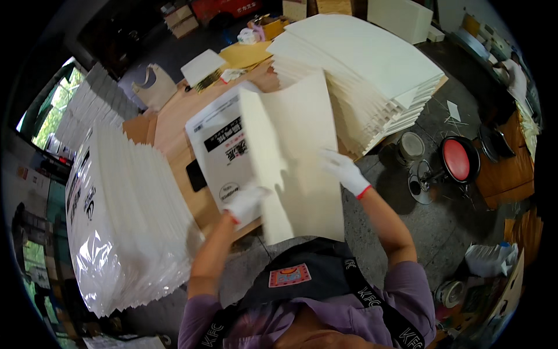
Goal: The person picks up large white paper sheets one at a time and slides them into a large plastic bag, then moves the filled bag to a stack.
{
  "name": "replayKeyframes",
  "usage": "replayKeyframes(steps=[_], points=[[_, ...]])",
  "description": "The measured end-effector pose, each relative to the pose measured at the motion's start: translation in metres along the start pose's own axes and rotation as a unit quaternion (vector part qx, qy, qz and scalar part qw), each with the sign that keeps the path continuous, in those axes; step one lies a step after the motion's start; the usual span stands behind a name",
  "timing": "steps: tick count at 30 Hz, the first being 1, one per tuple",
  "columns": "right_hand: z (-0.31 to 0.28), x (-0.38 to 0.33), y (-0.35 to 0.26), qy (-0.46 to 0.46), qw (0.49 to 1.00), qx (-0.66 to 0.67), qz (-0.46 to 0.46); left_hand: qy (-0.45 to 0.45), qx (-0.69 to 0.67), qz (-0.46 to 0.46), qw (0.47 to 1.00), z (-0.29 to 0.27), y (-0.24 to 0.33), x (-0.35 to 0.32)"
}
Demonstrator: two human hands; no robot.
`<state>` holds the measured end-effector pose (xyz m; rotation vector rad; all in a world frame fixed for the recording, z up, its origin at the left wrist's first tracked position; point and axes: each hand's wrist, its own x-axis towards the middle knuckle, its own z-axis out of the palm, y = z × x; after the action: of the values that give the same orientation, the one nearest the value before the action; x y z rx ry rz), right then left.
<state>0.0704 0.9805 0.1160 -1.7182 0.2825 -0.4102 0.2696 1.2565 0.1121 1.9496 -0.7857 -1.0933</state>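
Note:
A large cream-white sheet (311,168), bent along its left side, is tilted up in front of me above the table. My right hand (347,173), in a white glove with a red cuff, is closed on the sheet's right edge. At its lower left edge is my left hand (247,203), gloved the same way; motion smears its fingers, and their grip cannot be made out. Partly behind the sheet, a white printed bag (203,131) lies flat on the wooden table (171,136).
A tall stack of white sheets (360,55) fans out at the far right of the table. To the left stands a plastic-wrapped stack (128,215). A black phone (196,175) lies by the bag. A red-seated stool (456,158) stands on the floor to the right.

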Motion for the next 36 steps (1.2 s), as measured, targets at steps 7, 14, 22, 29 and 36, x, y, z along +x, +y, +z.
replayKeyframes(steps=[7,14,22,29,36], points=[[0.053,0.005,-0.031,-0.005,0.929,-0.346,0.129,0.040,0.273,-0.091,0.957,0.135,0.101,-0.022],[0.035,0.005,-0.010,0.029,0.916,-0.390,0.093,0.094,0.188,0.220,0.953,0.106,0.004,0.012],[0.006,-0.053,-0.059,0.050,0.923,-0.380,0.031,0.188,0.299,0.078,0.932,0.034,-0.043,0.032],[0.012,-0.089,-0.100,-0.040,0.885,-0.453,-0.098,0.217,0.023,0.144,0.965,-0.056,-0.070,0.097],[0.016,-0.098,-0.106,-0.161,0.766,-0.604,-0.149,0.182,-0.285,0.197,0.920,-0.122,0.081,0.040]])
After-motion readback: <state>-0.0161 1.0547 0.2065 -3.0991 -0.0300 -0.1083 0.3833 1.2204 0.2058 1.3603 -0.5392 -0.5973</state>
